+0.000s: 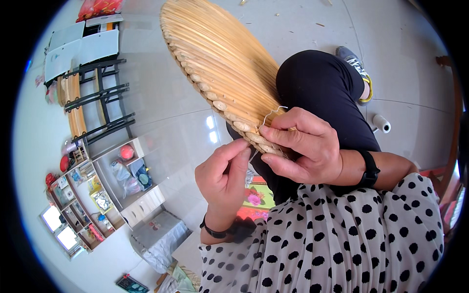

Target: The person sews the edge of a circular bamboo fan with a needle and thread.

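A large straw-coloured woven fan [220, 58] with a thick braided rim slants from the upper middle down to my hands, partly against my dark-trousered leg. My right hand [308, 144] grips its lower end, thumb and fingers on the braid. A white thread [270, 116] loops up from the rim beside the right thumb. My left hand [224, 173] is closed in a pinch at the outer side of the braid, thumb and forefinger touching; a thin strand shows just below its fingertips. What lies between those fingertips is too small to make out.
A white spool [382, 123] stands on the tiled floor [405, 88] right of my knee. Straw scraps lie on the far floor. At left are a shelf unit [93, 195], folded black-framed furniture [100, 95] and a covered box [159, 234]. A wooden edge borders the right.
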The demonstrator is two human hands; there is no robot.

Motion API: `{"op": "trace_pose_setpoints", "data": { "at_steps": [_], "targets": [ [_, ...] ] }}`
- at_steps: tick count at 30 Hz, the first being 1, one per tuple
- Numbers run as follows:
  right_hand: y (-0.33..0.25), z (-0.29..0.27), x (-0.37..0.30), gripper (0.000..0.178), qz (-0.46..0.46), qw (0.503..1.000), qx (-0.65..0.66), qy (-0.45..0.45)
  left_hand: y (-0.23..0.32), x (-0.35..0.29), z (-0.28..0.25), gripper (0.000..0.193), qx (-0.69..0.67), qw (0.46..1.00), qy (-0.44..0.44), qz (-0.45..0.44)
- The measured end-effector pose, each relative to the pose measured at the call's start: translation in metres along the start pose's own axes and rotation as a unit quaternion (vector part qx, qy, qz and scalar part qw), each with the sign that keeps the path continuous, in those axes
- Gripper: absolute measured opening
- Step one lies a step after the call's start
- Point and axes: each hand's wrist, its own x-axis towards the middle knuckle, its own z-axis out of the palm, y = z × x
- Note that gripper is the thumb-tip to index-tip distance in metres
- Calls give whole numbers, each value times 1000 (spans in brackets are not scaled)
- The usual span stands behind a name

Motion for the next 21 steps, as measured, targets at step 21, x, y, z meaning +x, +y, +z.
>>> {"op": "trace_pose_setpoints", "data": {
  "at_steps": [21],
  "targets": [
    [-4, -5, 5, 41, 39, 999, -11, -4, 3, 4, -2, 12, -49, 998, -27, -22]
  ]
}}
